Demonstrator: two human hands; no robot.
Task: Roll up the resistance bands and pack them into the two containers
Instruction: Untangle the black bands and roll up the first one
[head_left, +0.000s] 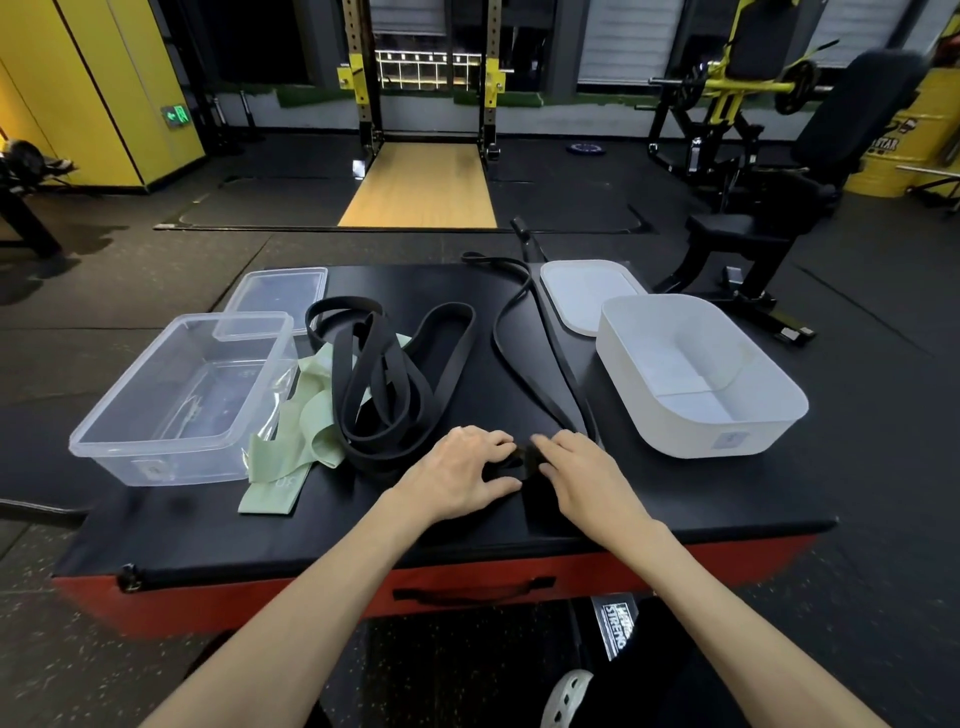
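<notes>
Both hands meet at the front middle of the black padded box top. My left hand and my right hand pinch the near end of a long black band, with a small rolled part between the fingertips. The band runs away from me toward the far edge. A pile of black bands lies left of centre over pale green bands. A clear container stands at the left, a white container at the right; both hold no bands.
A clear lid lies behind the clear container, a white lid behind the white one. The box has red sides and a strap handle. A squat rack, a weight machine and a yellow drum stand on the gym floor beyond.
</notes>
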